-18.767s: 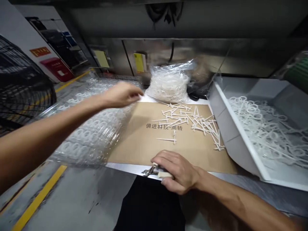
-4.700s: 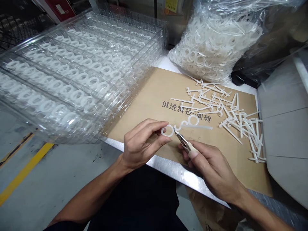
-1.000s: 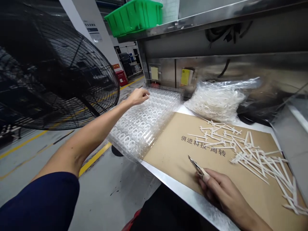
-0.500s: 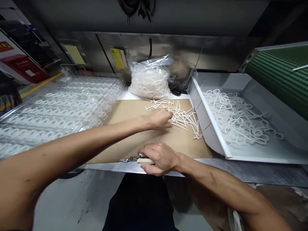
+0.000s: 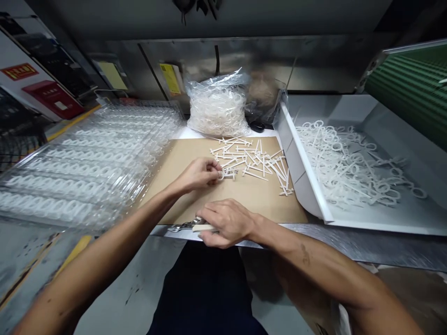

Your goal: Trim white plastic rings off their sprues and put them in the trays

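Observation:
My left hand (image 5: 202,173) is closed in a pinch above the brown cardboard sheet (image 5: 258,204). At its fingertips is a small white plastic piece (image 5: 228,175) with a rounded end and a crossbar. Just beyond it, several thin white plastic sticks with crossbars (image 5: 254,160) lie loosely on the cardboard. Near the front edge of the bench, my right hand (image 5: 226,223) is wrapped around a pair of pliers (image 5: 183,226) with cream grips. The metal jaws point left; my fingers cover part of the handles.
A grey bin (image 5: 309,179) on the right holds a heap of white ringed plastic parts (image 5: 349,163). Clear trays (image 5: 91,153) with rows of white parts stand at left. A filled plastic bag (image 5: 219,107) sits at the back. Green ribbed belting (image 5: 412,93) slopes above the bin.
My left hand has moved left and back from the pile of sticks, with the white piece now showing at its fingertips. My right hand keeps hold of the pliers, shifted slightly left.

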Tool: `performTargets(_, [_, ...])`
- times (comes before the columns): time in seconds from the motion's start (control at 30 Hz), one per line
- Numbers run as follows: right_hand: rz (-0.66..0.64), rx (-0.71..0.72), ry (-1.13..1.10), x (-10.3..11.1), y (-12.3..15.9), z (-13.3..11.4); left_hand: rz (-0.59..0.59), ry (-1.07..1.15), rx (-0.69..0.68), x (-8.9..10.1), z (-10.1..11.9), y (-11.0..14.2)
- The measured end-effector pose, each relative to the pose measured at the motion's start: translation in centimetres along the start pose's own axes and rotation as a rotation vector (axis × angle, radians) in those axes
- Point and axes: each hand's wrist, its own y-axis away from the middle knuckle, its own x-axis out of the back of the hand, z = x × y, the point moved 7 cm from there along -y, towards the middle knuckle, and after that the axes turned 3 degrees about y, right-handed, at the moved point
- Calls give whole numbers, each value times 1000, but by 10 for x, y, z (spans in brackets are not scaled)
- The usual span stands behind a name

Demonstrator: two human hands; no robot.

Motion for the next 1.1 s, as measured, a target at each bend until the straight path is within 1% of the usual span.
performTargets(0.07, [-2, 21, -3, 0, 0, -3, 22, 3, 16, -1, -15, 19])
performTargets(0.1, [-1, 29, -5, 0, 0, -5, 44, -14, 18, -1, -19, 25])
performTargets(0.2, [6, 44, -9, 0, 0, -6, 103, -111, -6, 4, -19, 35])
performTargets(0.33, [12, 50, -12, 1, -1, -5, 145, -226, -47, 7, -9, 40])
performTargets(0.5, [10, 44, -24, 1, 0, -4, 156, -397, -20, 0, -8, 50])
performTargets(0.63, [19, 38, -33, 1, 2, -2, 160, -439, 7, -5, -7, 54])
performTargets(0.77, [32, 45, -36, 3, 2, -1, 209, -448, 43, -4, -7, 51])
performTargets(0.87, [39, 47, -36, 4, 1, -1, 229, -426, 28, -4, -8, 48])
performTargets(0.97, [39, 42, -38, 6, 1, -2, 264, -412, -24, 2, -8, 52])
performTargets(1.03, [39, 36, -42, 7, 0, -2, 304, -444, -56, 11, -9, 62])
performTargets(1.1, [40, 32, -49, 8, 0, -2, 330, -523, -76, 20, -11, 78])
